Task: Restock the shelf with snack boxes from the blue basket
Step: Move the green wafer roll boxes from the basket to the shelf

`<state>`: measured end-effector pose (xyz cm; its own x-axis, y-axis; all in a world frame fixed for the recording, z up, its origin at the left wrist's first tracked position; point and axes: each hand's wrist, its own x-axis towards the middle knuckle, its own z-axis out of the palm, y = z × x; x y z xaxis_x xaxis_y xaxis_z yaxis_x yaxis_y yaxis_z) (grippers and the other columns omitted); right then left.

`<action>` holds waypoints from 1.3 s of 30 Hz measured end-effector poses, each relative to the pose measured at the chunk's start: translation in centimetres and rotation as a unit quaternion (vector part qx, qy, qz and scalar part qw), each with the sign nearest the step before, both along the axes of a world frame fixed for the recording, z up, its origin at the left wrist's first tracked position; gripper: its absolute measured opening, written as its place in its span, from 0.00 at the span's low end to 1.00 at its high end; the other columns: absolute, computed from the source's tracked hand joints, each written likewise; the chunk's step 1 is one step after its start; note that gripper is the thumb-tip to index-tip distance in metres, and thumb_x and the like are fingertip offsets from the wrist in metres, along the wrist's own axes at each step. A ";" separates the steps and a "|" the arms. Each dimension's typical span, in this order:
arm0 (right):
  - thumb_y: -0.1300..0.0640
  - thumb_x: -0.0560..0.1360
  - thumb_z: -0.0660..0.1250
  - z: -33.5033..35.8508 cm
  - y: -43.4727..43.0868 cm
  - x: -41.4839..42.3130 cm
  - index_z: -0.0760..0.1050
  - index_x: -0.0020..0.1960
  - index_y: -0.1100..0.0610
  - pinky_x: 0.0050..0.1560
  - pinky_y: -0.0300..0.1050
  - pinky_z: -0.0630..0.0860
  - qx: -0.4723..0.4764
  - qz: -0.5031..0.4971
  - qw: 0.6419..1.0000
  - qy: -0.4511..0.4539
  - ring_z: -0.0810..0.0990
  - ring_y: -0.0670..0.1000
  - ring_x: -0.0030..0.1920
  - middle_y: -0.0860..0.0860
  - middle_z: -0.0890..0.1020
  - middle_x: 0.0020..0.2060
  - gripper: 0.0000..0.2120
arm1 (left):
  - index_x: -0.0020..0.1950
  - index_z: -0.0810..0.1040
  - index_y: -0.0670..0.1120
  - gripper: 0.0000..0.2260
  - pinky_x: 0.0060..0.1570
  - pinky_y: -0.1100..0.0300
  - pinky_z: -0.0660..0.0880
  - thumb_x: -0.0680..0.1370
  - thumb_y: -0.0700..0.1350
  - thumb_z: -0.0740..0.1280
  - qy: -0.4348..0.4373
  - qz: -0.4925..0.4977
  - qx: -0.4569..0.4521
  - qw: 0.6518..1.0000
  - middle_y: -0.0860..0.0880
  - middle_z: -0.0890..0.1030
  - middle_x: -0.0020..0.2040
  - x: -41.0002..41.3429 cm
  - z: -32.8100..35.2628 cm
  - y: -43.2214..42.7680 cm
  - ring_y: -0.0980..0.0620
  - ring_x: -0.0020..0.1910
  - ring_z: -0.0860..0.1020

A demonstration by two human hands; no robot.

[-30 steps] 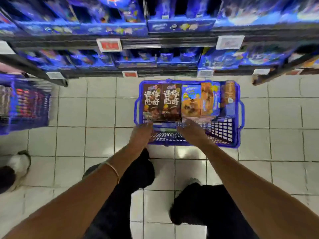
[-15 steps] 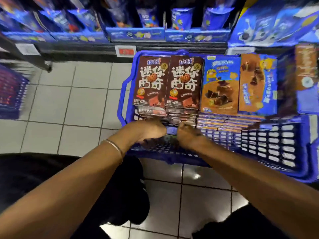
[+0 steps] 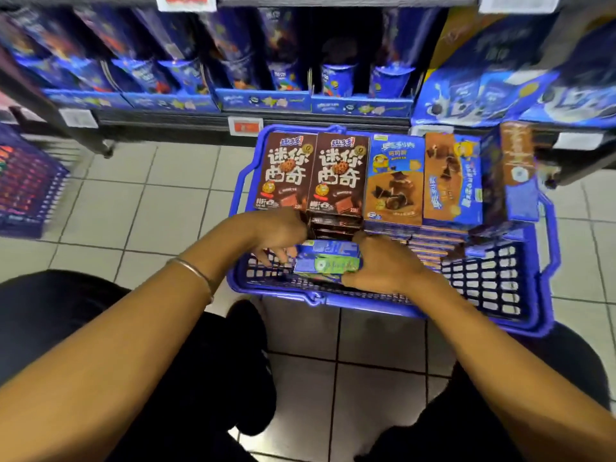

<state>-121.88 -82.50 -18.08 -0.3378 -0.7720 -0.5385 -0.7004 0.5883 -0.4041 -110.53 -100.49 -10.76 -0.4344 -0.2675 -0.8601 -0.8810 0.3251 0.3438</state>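
Stock sits blurred in a second mesh basket (image 3: 23,188) at the far left, well apart from the work. The left hand (image 3: 280,228), a thin bangle (image 3: 196,275) on its wrist, reaches over the near rim of the blue basket (image 3: 333,300). Its fingers curl down at the left end of a green and blue box (image 3: 328,265), but I cannot tell whether they have closed on the box or only touch it.

That box lies flat and crosswise in the bare near part of the basket. It is probably taken from both ends so that it lifts level past the stacks. The brown boxes (image 3: 340,175) just behind it are stacked face up in two neat columns, which keeps their labels readable.

The right hand (image 3: 386,265) grips the box's right end, thumb underneath and fingers over the top. Further right are stacks of orange and blue boxes (image 3: 393,185), and one box (image 3: 513,175) leans tilted against the basket's right wall.

The basket stands on the tiles just in front of the lowest shelf (image 3: 160,121), likely to keep each carry short. The green box is not yet out of the basket.
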 end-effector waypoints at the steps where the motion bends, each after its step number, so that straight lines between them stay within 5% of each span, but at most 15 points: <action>1: 0.30 0.62 0.65 1.5 0.9 -0.1 0.72 0.61 0.50 0.44 0.48 0.77 -0.034 -0.013 0.999 0.006 0.81 0.56 0.51 0.51 0.82 0.53 0.35 | 0.57 0.77 0.43 0.08 0.40 0.55 0.79 0.86 0.44 0.59 0.019 -0.014 -0.008 1.000 0.45 0.84 0.52 0.0 1.0 0.1 0.51 0.44 0.84; 5: 0.33 0.68 0.67 6.4 3.2 -0.5 0.72 0.59 0.47 0.41 0.49 0.77 -0.187 -0.074 0.979 -0.039 0.79 0.49 0.44 0.45 0.80 0.45 0.26 | 0.50 0.76 0.48 0.09 0.33 0.60 0.73 0.86 0.51 0.62 0.128 -0.029 -0.078 0.988 0.50 0.83 0.37 0.3 3.9 -0.7 0.57 0.31 0.81; 8: 0.36 0.72 0.64 8.7 3.6 -1.0 0.72 0.59 0.43 0.39 0.37 0.75 -0.323 -0.163 0.925 -0.117 0.78 0.42 0.39 0.42 0.81 0.44 0.20 | 0.46 0.76 0.47 0.13 0.38 0.57 0.74 0.84 0.55 0.67 0.241 0.102 -0.096 0.960 0.48 0.83 0.38 0.8 4.8 -1.1 0.50 0.38 0.80; 11: 0.38 0.74 0.62 10.1 2.8 -1.6 0.74 0.63 0.43 0.46 0.32 0.73 -0.392 -0.246 0.861 -0.212 0.78 0.42 0.46 0.38 0.81 0.50 0.20 | 0.46 0.78 0.50 0.13 0.46 0.53 0.75 0.82 0.57 0.69 0.352 0.260 -0.069 0.897 0.52 0.82 0.40 0.8 5.4 -0.8 0.53 0.38 0.81; 13: 0.39 0.75 0.62 10.3 1.7 -2.0 0.76 0.64 0.46 0.56 0.36 0.74 -0.401 -0.261 0.838 -0.263 0.80 0.39 0.56 0.37 0.82 0.55 0.21 | 0.45 0.86 0.52 0.16 0.46 0.52 0.82 0.79 0.63 0.69 0.340 0.330 0.078 0.877 0.50 0.87 0.43 0.5 6.1 -0.7 0.49 0.41 0.86; 15: 0.38 0.74 0.63 10.4 0.4 -2.3 0.77 0.64 0.48 0.59 0.48 0.76 -0.402 -0.290 0.813 -0.305 0.82 0.44 0.59 0.40 0.83 0.56 0.23 | 0.56 0.88 0.46 0.28 0.44 0.47 0.86 0.72 0.68 0.71 0.301 0.360 0.191 0.862 0.42 0.88 0.51 0.1 6.8 -0.9 0.43 0.46 0.88; 19: 0.37 0.75 0.61 11.6 -2.7 -2.6 0.75 0.69 0.53 0.60 0.55 0.79 -0.414 -0.360 0.779 -0.303 0.83 0.50 0.59 0.44 0.84 0.58 0.29 | 0.75 0.72 0.37 0.38 0.39 0.54 0.81 0.76 0.62 0.73 0.360 0.405 0.148 0.827 0.42 0.87 0.50 -1.3 6.9 -2.3 0.45 0.41 0.86; 22: 0.40 0.79 0.61 14.5 -4.8 -2.0 0.80 0.60 0.53 0.59 0.63 0.79 -0.418 -0.411 0.746 -0.315 0.84 0.56 0.57 0.52 0.84 0.58 0.20 | 0.68 0.75 0.37 0.31 0.46 0.48 0.82 0.77 0.61 0.73 0.367 0.444 0.130 0.807 0.37 0.86 0.56 -1.9 9.3 -3.5 0.35 0.51 0.86; 24: 0.40 0.81 0.62 17.8 -5.8 -1.4 0.79 0.59 0.55 0.61 0.65 0.78 -0.413 -0.465 0.709 -0.332 0.83 0.59 0.57 0.56 0.84 0.57 0.20 | 0.60 0.78 0.42 0.23 0.48 0.42 0.83 0.78 0.59 0.74 0.376 0.480 0.128 0.782 0.33 0.85 0.58 -1.8 12.8 -3.7 0.34 0.52 0.86; 27: 0.41 0.81 0.63 24.7 -7.1 0.1 0.74 0.66 0.61 0.62 0.65 0.78 -0.404 -0.550 0.603 -0.414 0.83 0.59 0.59 0.56 0.84 0.59 0.25 | 0.59 0.76 0.39 0.23 0.52 0.37 0.84 0.78 0.57 0.74 0.382 0.549 0.103 0.736 0.33 0.84 0.58 -1.6 19.9 -3.8 0.38 0.50 0.86; 30: 0.46 0.77 0.70 32.3 -8.3 3.3 0.71 0.61 0.55 0.54 0.60 0.83 -0.436 -0.593 0.517 -0.437 0.83 0.54 0.50 0.52 0.82 0.48 0.19 | 0.59 0.76 0.39 0.18 0.50 0.38 0.82 0.80 0.53 0.73 0.419 0.584 0.083 0.690 0.34 0.85 0.54 -1.7 27.1 -3.2 0.41 0.48 0.84; 35: 0.54 0.76 0.71 45.2 -8.5 5.3 0.75 0.56 0.53 0.42 0.48 0.82 -0.459 -0.570 0.535 -0.424 0.81 0.49 0.46 0.54 0.79 0.47 0.10 | 0.62 0.73 0.43 0.23 0.44 0.51 0.83 0.74 0.53 0.74 0.450 0.592 0.155 0.650 0.42 0.85 0.51 -1.1 40.6 -1.1 0.44 0.45 0.85; 37: 0.58 0.79 0.69 50.7 -7.6 4.5 0.75 0.49 0.51 0.33 0.43 0.79 -0.458 -0.571 0.517 -0.444 0.82 0.46 0.39 0.51 0.82 0.44 0.04 | 0.69 0.71 0.34 0.29 0.60 0.43 0.81 0.78 0.54 0.68 0.455 0.586 0.197 0.641 0.34 0.82 0.64 -0.8 46.5 -0.7 0.37 0.61 0.82; 39: 0.61 0.79 0.67 55.9 -6.6 3.9 0.76 0.46 0.50 0.32 0.41 0.79 -0.463 -0.564 0.500 -0.466 0.83 0.45 0.37 0.47 0.84 0.40 0.07 | 0.73 0.69 0.32 0.25 0.65 0.43 0.74 0.84 0.50 0.62 0.444 0.586 0.210 0.645 0.32 0.74 0.74 -0.5 51.6 -0.6 0.37 0.68 0.76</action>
